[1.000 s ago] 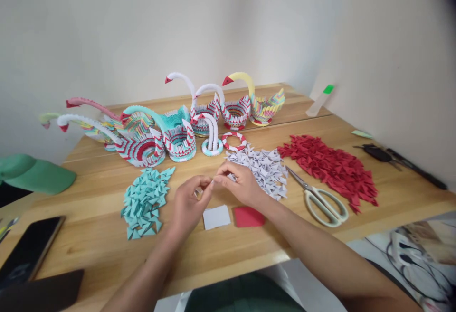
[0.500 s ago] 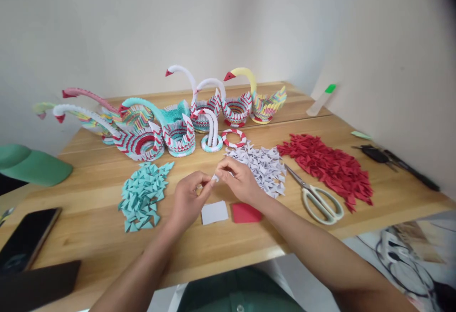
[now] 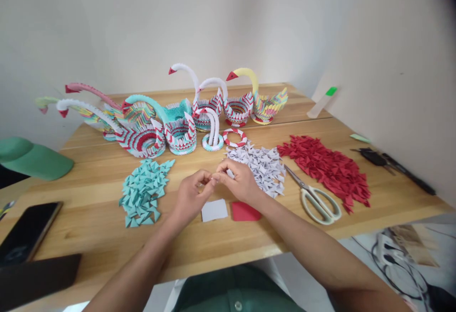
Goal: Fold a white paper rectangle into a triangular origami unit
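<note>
My left hand (image 3: 194, 191) and my right hand (image 3: 237, 179) meet fingertip to fingertip above the wooden table (image 3: 199, 264). Both are closed in a pinch on a small white paper piece, now almost wholly hidden by the fingers. Just below them lie a stack of white paper slips (image 3: 214, 210) and a stack of red paper slips (image 3: 245, 212). A pile of folded white paper triangles (image 3: 265, 167) spreads behind my right hand. Left of my left hand is a pile of folded turquoise triangles (image 3: 144, 193).
Folded red triangles (image 3: 327, 169) and scissors (image 3: 320, 203) lie to the right. Several paper swans (image 3: 180, 134) stand behind, with a red-and-white ring (image 3: 234, 137). A glue tube (image 3: 322, 103), keys (image 3: 374, 156), a phone (image 3: 28, 231) and a green cap (image 3: 35, 157) sit near the sides.
My fingertips have closed further over the white paper piece, which showed more plainly before. The view has shifted slightly; the things on the table stay in place.
</note>
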Motion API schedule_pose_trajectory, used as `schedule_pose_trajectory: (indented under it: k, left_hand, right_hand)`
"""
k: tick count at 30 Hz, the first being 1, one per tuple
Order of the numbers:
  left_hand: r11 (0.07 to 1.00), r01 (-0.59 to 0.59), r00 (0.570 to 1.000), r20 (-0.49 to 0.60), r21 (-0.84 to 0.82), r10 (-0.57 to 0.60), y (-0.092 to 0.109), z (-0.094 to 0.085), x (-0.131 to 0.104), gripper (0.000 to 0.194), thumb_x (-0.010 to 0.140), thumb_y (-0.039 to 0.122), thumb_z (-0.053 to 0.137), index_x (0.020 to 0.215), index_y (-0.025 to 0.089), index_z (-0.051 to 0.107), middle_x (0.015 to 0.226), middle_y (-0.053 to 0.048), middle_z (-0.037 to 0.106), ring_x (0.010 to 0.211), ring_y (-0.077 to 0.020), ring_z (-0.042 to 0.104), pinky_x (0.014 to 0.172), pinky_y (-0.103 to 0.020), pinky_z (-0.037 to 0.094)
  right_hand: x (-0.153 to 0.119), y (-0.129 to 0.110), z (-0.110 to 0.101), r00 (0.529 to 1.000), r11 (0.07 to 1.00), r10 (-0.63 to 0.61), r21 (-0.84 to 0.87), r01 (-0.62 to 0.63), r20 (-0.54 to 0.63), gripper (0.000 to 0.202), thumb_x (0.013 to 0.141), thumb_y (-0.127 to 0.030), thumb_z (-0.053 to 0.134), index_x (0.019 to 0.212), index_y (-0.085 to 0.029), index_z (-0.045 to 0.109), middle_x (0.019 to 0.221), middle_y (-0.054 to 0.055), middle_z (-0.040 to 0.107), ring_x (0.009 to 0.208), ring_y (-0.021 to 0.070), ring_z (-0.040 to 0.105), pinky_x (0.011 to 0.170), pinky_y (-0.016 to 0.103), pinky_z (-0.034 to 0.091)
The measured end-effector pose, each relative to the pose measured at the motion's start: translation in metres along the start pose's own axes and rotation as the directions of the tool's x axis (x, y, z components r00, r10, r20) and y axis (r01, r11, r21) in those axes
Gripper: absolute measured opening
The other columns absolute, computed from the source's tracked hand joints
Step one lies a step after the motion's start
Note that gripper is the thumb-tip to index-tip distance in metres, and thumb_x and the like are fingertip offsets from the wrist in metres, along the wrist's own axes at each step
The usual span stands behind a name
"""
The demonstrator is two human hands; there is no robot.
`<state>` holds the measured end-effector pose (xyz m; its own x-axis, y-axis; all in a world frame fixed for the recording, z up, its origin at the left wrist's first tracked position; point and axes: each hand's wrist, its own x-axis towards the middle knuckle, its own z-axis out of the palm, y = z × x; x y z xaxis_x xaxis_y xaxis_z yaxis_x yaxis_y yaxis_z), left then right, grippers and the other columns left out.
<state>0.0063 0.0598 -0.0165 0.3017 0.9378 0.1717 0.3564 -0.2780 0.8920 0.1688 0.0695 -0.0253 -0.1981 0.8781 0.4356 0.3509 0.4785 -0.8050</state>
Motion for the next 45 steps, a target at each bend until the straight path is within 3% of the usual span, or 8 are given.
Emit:
schedule_pose_trajectory:
  k: [4, 9, 14, 20, 29, 33, 42, 45]
  left_hand:
    - [1.0, -0.01, 0.998, 0.057, 0.019, 0.009, 0.0, 0.001, 0.0, 0.017, 0.082, 0.026, 0.051, 0.069, 0.017, 0.056, 0.063, 0.003, 0.055, 0.06, -0.0112, 0.049, 0.055, -0.019, 0.035]
    - [0.999, 0.011, 1.0, -0.018, 0.046, -0.01, 0.0, 0.0, 0.0, 0.019, 0.081, 0.026, 0.054, 0.064, 0.016, 0.057, 0.058, 0.004, 0.053, 0.055, -0.0102, 0.047, 0.055, -0.019, 0.035]
    - [0.974, 0.129, 0.991, 0.039, -0.184, -0.124, -0.005, -0.003, 0.003, 0.019, 0.08, 0.032, 0.058, 0.072, 0.015, 0.06, 0.065, 0.001, 0.059, 0.063, -0.0121, 0.052, 0.061, -0.021, 0.04]
    - [0.709, 0.249, 0.966, 0.216, -0.66, -0.138, -0.014, -0.002, 0.006, 0.018, 0.084, 0.032, 0.058, 0.082, 0.015, 0.062, 0.083, -0.005, 0.066, 0.078, -0.016, 0.06, 0.079, -0.031, 0.047]
    - [0.53, 0.257, 0.959, 0.146, -0.808, -0.243, -0.019, -0.001, 0.009, 0.023, 0.074, 0.027, 0.07, 0.092, 0.014, 0.063, 0.083, -0.005, 0.068, 0.075, -0.0149, 0.064, 0.076, -0.028, 0.049]
    - [0.511, 0.241, 0.956, 0.112, -0.825, -0.27, -0.021, -0.001, 0.01, 0.026, 0.073, 0.024, 0.072, 0.094, 0.014, 0.063, 0.083, -0.004, 0.069, 0.075, -0.0144, 0.064, 0.076, -0.028, 0.049]
    - [0.498, 0.263, 0.953, 0.14, -0.826, -0.27, -0.017, -0.001, 0.01, 0.03, 0.069, 0.02, 0.075, 0.098, 0.016, 0.066, 0.099, -0.006, 0.068, 0.083, -0.0149, 0.063, 0.076, -0.027, 0.05]
    - [0.569, 0.26, 0.954, 0.116, -0.78, -0.277, -0.018, -0.001, 0.01, 0.033, 0.07, 0.026, 0.073, 0.101, 0.017, 0.066, 0.099, -0.007, 0.068, 0.084, -0.0158, 0.062, 0.076, -0.028, 0.049]
  right_hand:
    - [-0.001, 0.0, 0.001, 1.0, 0.999, 0.016, 0.031, -0.016, -0.009, 0.011, 0.081, -0.025, 0.063, 0.072, -0.019, 0.06, 0.067, -0.003, 0.06, 0.062, 0.0106, 0.053, 0.06, 0.021, 0.039]
    - [0.0, 0.004, 0.0, 0.996, 0.987, 0.091, 0.132, -0.092, 0.008, 0.01, 0.085, -0.025, 0.058, 0.083, -0.021, 0.067, 0.074, -0.002, 0.066, 0.066, 0.0114, 0.059, 0.062, 0.021, 0.042]
    - [0.001, 0.005, -0.002, 0.999, 0.996, 0.04, 0.075, -0.039, -0.017, 0.009, 0.083, -0.022, 0.06, 0.087, -0.022, 0.068, 0.082, -0.001, 0.068, 0.074, 0.0127, 0.062, 0.068, 0.022, 0.045]
    - [0.001, 0.002, -0.003, 0.999, 0.999, -0.036, 0.029, 0.036, -0.018, 0.009, 0.084, -0.018, 0.06, 0.086, -0.022, 0.068, 0.08, -0.001, 0.069, 0.073, 0.0123, 0.062, 0.069, 0.023, 0.047]
    - [0.004, 0.007, -0.005, 0.941, 0.924, -0.338, -0.19, 0.331, -0.009, 0.029, 0.09, -0.017, 0.051, 0.116, -0.024, 0.059, 0.112, 0.006, 0.064, 0.107, 0.0193, 0.056, 0.094, 0.04, 0.043]
    - [0.005, 0.008, -0.003, 0.917, 0.884, -0.398, -0.271, 0.381, -0.009, 0.027, 0.089, -0.015, 0.051, 0.113, -0.023, 0.059, 0.116, 0.007, 0.062, 0.11, 0.0202, 0.053, 0.095, 0.042, 0.042]
    - [0.003, 0.007, -0.004, 0.872, 0.8, -0.482, -0.362, 0.478, 0.086, 0.018, 0.087, -0.01, 0.051, 0.097, -0.02, 0.062, 0.092, 0.005, 0.066, 0.086, 0.0177, 0.055, 0.076, 0.033, 0.048]
    - [0.003, 0.006, -0.007, 0.857, 0.775, -0.507, -0.386, 0.5, 0.092, 0.018, 0.087, -0.009, 0.05, 0.093, -0.019, 0.063, 0.09, 0.005, 0.066, 0.086, 0.0175, 0.054, 0.076, 0.033, 0.048]
